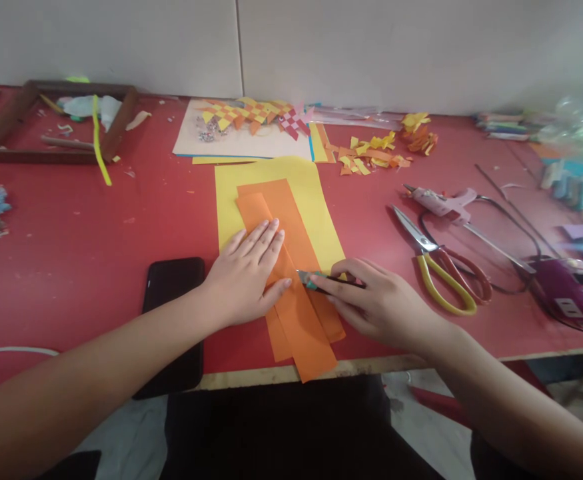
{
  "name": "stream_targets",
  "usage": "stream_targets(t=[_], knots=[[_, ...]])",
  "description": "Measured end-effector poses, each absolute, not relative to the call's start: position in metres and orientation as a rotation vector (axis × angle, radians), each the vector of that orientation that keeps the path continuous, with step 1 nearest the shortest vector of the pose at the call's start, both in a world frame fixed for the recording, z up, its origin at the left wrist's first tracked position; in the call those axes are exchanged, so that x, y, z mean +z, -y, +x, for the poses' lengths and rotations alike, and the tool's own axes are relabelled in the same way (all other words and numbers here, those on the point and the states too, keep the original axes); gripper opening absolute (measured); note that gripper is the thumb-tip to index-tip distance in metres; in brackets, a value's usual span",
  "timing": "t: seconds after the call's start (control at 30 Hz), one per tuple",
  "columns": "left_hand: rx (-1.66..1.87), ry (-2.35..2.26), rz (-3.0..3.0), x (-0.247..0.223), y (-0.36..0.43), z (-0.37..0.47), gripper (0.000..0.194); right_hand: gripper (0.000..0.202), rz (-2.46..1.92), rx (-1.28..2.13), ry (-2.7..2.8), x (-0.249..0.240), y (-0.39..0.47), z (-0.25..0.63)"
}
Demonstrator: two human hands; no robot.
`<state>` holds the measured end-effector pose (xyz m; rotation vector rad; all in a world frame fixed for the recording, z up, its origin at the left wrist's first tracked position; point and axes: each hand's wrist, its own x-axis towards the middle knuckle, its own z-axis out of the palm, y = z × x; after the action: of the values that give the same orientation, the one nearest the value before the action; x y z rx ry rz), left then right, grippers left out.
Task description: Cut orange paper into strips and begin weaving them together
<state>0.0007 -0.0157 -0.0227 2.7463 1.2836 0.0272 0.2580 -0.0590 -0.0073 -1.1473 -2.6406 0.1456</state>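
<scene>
Palm down, fingers out, grabbing nothing, my left hand [244, 277] sits flat on the top orange strip [310, 333] over a yellow sheet [301, 176]; then the cutter [312, 281], blade tip at the strip's edge, snug in my curled right hand [384, 303].

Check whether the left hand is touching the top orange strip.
Touching. The head view shows the left hand laid flat, its thumb and fingers across the top orange strip, with no gap visible beneath them.
</scene>
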Motion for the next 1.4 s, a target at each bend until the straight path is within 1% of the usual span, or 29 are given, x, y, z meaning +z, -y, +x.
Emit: stream_targets(t=[0.37,0.63,0.87,1.2,1.4], knots=[[-0.036,-1.291,2.734,-0.021,0.015,0.001,0.076,0.035,-1.153,0.11,2.611,-0.009,0.063,0.269],[-0.051,-1.379,2.671,-0.019,0.013,0.002,0.087,0.036,-1.121,0.116,2.624,-0.007,0.053,0.261],[-0.089,-1.387,2.66,-0.015,0.013,0.003,0.087,0.037,-1.102,0.14,2.637,-0.006,0.045,0.253],[-0.005,-1.361,2.662,-0.018,0.013,0.002,0.085,0.036,-1.21,0.135,2.585,-0.007,0.054,0.267],[-0.047,-1.367,2.655,-0.016,0.013,0.003,0.086,0.036,-1.179,0.127,2.602,-0.006,0.05,0.262]])
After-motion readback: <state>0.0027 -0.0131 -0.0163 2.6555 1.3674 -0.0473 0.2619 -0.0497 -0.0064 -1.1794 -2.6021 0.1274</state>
